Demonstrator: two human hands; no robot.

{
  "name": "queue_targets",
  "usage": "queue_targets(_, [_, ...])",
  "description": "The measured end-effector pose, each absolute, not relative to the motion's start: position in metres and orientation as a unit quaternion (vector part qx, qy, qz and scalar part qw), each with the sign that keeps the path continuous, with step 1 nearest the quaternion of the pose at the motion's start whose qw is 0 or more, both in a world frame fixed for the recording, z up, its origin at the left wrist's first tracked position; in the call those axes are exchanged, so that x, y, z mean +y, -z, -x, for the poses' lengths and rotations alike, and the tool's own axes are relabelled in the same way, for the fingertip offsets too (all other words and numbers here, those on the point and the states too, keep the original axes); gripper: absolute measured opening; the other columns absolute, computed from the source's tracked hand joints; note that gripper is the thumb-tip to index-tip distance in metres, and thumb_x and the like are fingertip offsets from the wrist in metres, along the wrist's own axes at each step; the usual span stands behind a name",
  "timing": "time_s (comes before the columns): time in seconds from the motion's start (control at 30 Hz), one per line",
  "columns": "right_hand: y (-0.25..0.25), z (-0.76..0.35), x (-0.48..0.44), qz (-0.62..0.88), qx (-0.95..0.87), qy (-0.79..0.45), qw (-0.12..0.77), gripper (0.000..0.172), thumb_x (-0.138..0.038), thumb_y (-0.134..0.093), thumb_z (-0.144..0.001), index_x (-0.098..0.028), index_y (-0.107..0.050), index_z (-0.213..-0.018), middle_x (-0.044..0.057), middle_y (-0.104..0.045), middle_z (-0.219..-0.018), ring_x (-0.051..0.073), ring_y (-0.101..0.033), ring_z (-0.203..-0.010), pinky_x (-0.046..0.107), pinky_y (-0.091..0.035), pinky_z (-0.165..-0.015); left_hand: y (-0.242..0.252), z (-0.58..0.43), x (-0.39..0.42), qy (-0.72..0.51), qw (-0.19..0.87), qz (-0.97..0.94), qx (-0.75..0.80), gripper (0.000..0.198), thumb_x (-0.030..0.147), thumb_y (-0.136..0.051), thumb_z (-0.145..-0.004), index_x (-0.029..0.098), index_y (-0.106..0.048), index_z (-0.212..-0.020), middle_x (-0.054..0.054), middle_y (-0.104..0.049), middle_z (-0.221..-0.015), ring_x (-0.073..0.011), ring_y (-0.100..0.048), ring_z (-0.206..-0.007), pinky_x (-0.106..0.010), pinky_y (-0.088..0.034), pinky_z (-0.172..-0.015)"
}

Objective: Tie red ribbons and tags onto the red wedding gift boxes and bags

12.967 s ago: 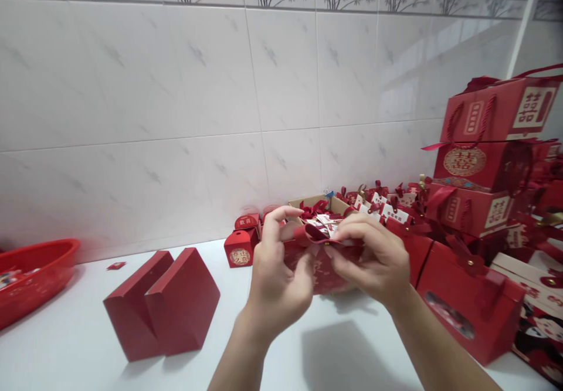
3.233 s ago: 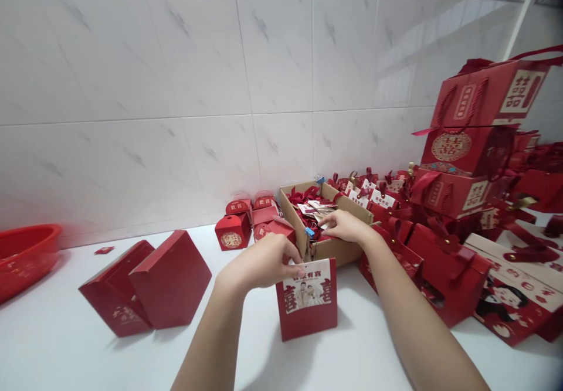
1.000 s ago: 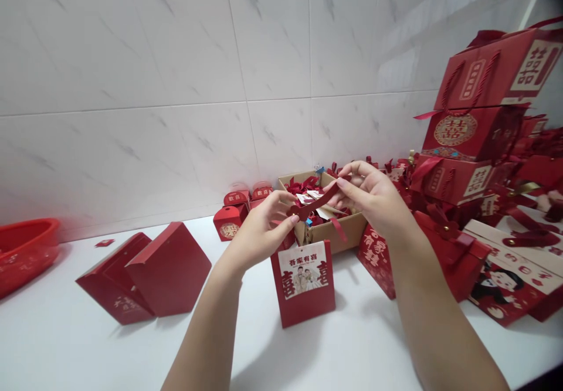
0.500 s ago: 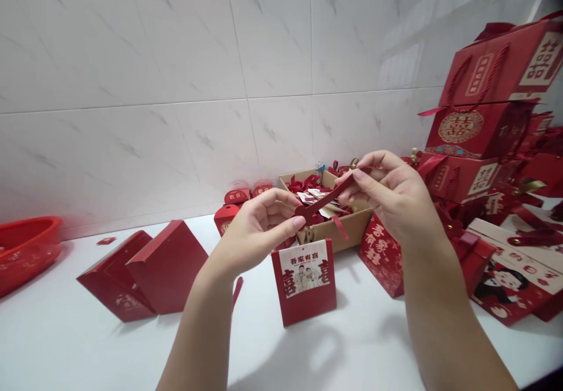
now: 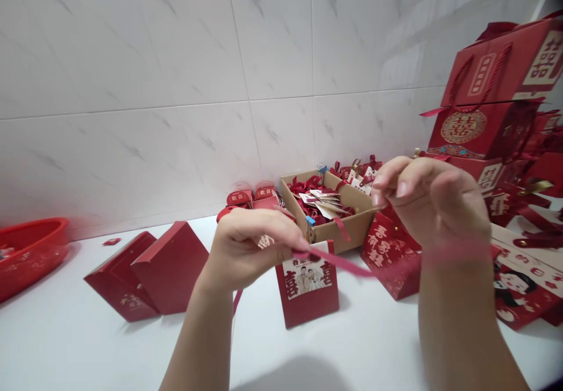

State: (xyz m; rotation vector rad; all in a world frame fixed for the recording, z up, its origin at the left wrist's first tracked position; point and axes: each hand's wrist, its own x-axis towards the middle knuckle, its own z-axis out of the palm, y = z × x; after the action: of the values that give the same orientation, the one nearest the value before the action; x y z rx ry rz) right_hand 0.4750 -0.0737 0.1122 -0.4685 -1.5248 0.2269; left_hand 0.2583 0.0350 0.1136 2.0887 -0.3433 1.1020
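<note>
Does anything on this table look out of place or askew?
Mildly: a small red piece lies alone between the basin and two boxes, and a ribbon end dangles over the carton's front wall while other ribbons lie inside. I see no spill or damage.

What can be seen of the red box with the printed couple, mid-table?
The red box stands upright on the white table, looking like stiff card. A pale panel on its upper front shows the couple between red characters. The cardboard tray is just behind it. The left hand and a ribbon hide part of its top; any contact is unclear.
</note>
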Motion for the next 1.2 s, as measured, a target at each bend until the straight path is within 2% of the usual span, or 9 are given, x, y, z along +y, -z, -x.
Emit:
queue_targets(0.1, [-0.113,-0.463,-0.075,0.230,-0.736,-0.054,0.635,0.008,-0.022,-0.065,-0.083,-0.019,-0.070,-0.087,0.006,-0.066,-0.084,0.017,-0.063,-0.078,0.030,-0.053,-0.069,-0.116,-0.255,0.030,-0.355,0.405,-0.824,-0.177,0.025,0.007,-0.063,-0.080,0.025,-0.075,-0.092,-0.006,-0.073,-0.074,-0.0173,-0.068,-0.063,-0.026,-0.057,-0.053])
queue_targets(0.2, [-0.114,-0.444,-0.075,0.224,-0.815,-0.030,0.534,0.021,-0.010,-0.070,-0.076,-0.014,-0.069,-0.096,0.008,-0.067,-0.090,0.015,-0.063,-0.084,0.026,-0.054,-0.073,-0.116,-0.255,0.027,-0.316,0.418,-0.829,-0.197,0.032,0.002,-0.062,-0.079,0.025,-0.074,-0.097,-0.006,-0.073,-0.077,-0.0171,-0.068,-0.065,-0.025,-0.058,-0.055])
queue_targets(0.27, [-0.114,-0.434,-0.074,0.206,-0.837,-0.013,0.507,0.019,-0.008,-0.067,-0.077,-0.012,-0.068,-0.096,0.009,-0.065,-0.091,0.013,-0.063,-0.082,0.023,-0.054,-0.073,-0.115,-0.256,0.027,-0.310,0.422,-0.826,-0.208,0.032,0.002,-0.061,-0.078,0.024,-0.074,-0.097,-0.007,-0.073,-0.078,-0.0172,-0.068,-0.065,-0.026,-0.058,-0.056])
queue_targets(0.43, [-0.111,-0.430,-0.069,0.178,-0.829,0.037,0.528,0.007,-0.011,-0.063,-0.082,-0.009,-0.069,-0.086,0.010,-0.064,-0.086,0.011,-0.062,-0.075,0.022,-0.054,-0.069,-0.114,-0.258,0.029,-0.322,0.416,-0.823,-0.215,0.029,0.003,-0.063,-0.078,0.023,-0.074,-0.095,-0.008,-0.073,-0.080,-0.0176,-0.068,-0.064,-0.026,-0.058,-0.057])
queue_targets(0.7, [-0.105,-0.424,-0.062,0.143,-0.799,0.110,0.573,0.012,-0.013,-0.060,-0.085,-0.009,-0.068,-0.077,0.009,-0.064,-0.077,0.013,-0.061,-0.069,0.026,-0.051,-0.061,-0.117,-0.263,0.024,-0.366,0.413,-0.800,-0.237,0.015,0.003,-0.066,-0.076,0.014,-0.074,-0.083,-0.009,-0.072,-0.070,-0.0183,-0.069,-0.065,-0.026,-0.059,-0.061])
queue_targets(0.87, [-0.103,-0.419,-0.059,0.123,-0.763,0.158,0.614,0.005,-0.012,-0.066,-0.080,-0.014,-0.068,-0.076,0.005,-0.062,-0.070,0.011,-0.059,-0.061,0.025,-0.050,-0.054,-0.115,-0.262,0.025,-0.376,0.421,-0.791,-0.236,0.015,0.011,-0.067,-0.078,0.020,-0.074,-0.087,-0.006,-0.073,-0.070,-0.0187,-0.069,-0.062,-0.027,-0.060,-0.055])
queue_targets(1.0, [-0.103,-0.417,-0.056,0.127,-0.749,0.176,0.626,0.005,-0.014,-0.069,-0.077,-0.019,-0.069,-0.077,0.002,-0.063,-0.068,0.012,-0.059,-0.058,0.027,-0.049,-0.053,-0.115,-0.259,0.027,-0.387,0.429,-0.795,-0.185,0.008,0.020,-0.070,-0.077,0.025,-0.075,-0.080,-0.004,-0.072,-0.067,-0.0192,-0.069,-0.058,-0.030,-0.060,-0.054])
queue_targets(1.2, [-0.103,-0.413,-0.050,0.166,-0.723,0.162,0.650,0.012,-0.012,-0.072,-0.073,-0.023,-0.070,-0.079,0.001,-0.064,-0.066,0.014,-0.059,-0.061,0.028,-0.050,-0.056,-0.119,-0.252,0.030,-0.426,0.388,-0.803,-0.154,0.011,0.016,-0.070,-0.075,0.025,-0.076,-0.080,-0.004,-0.072,-0.067,-0.0182,-0.068,-0.058,-0.028,-0.060,-0.053])
